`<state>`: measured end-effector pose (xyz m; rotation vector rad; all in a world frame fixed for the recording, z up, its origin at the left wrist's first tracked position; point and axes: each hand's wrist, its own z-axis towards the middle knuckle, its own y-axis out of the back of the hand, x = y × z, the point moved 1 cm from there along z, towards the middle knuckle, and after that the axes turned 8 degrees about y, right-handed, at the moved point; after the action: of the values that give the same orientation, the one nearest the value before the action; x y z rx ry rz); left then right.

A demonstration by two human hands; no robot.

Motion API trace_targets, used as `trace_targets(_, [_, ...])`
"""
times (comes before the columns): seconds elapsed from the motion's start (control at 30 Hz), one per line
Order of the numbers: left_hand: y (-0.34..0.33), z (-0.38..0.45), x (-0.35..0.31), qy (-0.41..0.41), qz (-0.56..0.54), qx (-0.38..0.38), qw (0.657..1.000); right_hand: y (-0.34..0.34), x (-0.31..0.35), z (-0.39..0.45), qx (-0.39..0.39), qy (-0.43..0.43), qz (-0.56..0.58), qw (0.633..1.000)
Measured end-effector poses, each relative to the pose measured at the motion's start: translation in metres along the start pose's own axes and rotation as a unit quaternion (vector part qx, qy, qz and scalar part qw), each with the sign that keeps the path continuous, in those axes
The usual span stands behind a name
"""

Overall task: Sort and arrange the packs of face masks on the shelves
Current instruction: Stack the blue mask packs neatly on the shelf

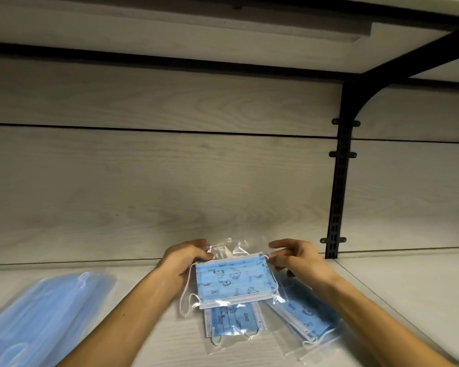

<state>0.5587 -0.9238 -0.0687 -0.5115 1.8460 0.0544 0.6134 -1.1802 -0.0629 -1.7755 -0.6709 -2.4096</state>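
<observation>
a person's 2 bare hands hold a clear plastic pack of light-blue face masks printed with small dark cartoon figures and bones (232, 283) just above a pale wood-grain shelf (398, 292), near its back edge. the left hand (182, 260) grips the pack's left end, fingers curled over the top of the bag; the right hand (296, 256) pinches the right end between thumb and curled fingers. white ear loops hang from the pack's left side.

2 more clear packs of the same printed blue masks lie flat on the shelf toward its front edge: one (233, 325) directly below the held pack, partly covered by it, and another (306, 317) angled just to its right, under the right forearm. a larger clear pack of plain light-blue masks (41, 316), blurred, lies well apart toward the shelf's left front corner.

a black metal bracket and slotted upright (341, 181) stands against the pale back panel at the right, carrying the upper shelf.
</observation>
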Motion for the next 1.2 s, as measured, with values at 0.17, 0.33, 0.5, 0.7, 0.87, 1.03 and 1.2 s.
trace_targets(0.17, [-0.003,-0.003,0.002,0.013,0.062,0.033,0.997,0.002,-0.005,0.005,-0.032,0.06,-0.05,0.996])
trace_targets(0.33, [-0.007,0.0,0.005,0.008,0.053,0.052,0.997,0.004,-0.008,0.007,-0.027,0.081,-0.154,0.984])
trace_targets(0.5, [-0.01,-0.005,0.007,-0.01,0.088,0.051,0.995,0.0,-0.005,0.002,0.041,0.101,-0.179,0.978])
trace_targets(0.7, [-0.021,-0.01,0.012,-0.019,0.139,0.079,0.987,-0.022,-0.002,0.002,0.032,0.167,-0.169,0.971])
trace_targets(0.87, [-0.022,-0.005,0.015,-0.038,0.136,0.083,0.986,-0.021,-0.002,0.003,0.024,0.179,-0.154,0.972])
trace_targets(1.03, [-0.019,-0.001,0.015,-0.035,0.114,0.056,0.991,0.001,-0.007,0.008,-0.036,0.139,-0.138,0.98])
trace_targets(1.2, [-0.024,0.001,0.015,-0.034,0.109,0.053,0.992,-0.005,-0.014,0.009,0.018,0.1,-0.159,0.982])
